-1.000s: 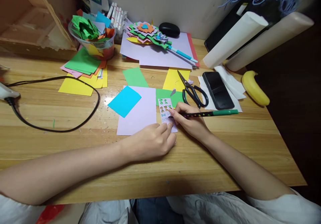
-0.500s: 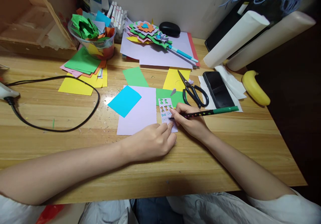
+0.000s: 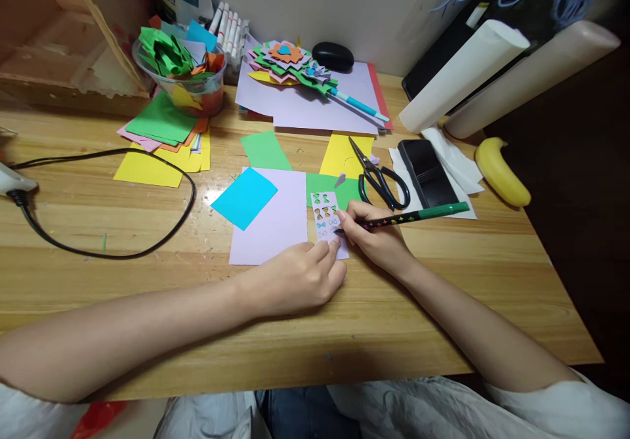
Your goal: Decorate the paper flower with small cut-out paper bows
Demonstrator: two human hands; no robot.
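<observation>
My right hand (image 3: 371, 232) grips a black felt-tip pen (image 3: 401, 218) with a green end and a pattern of small coloured marks. Its tip rests on a narrow purple paper strip (image 3: 319, 228). Bow-shaped cut-outs run along the strip's upper part, and drawn bow outlines lie below them. With fingers curled together, my left hand (image 3: 300, 278) pins the strip's lower end to the table. Left of the strip lies a larger purple sheet (image 3: 275, 229) with a blue paper piece (image 3: 245, 198) across its upper left. Under the strip's top is green paper (image 3: 312, 183).
Black-handled scissors (image 3: 378, 176) lie on yellow paper (image 3: 337, 150) beyond my right hand. A phone (image 3: 428, 175), a banana (image 3: 502, 172) and paper rolls (image 3: 465, 75) are at right. Paper flowers (image 3: 290, 65), a tub of scraps (image 3: 211, 91) and a cable (image 3: 193, 196) stand around.
The pen and my right hand have shifted slightly to the right, baring more of a drawn bow on the strip. My left hand stays in place.
</observation>
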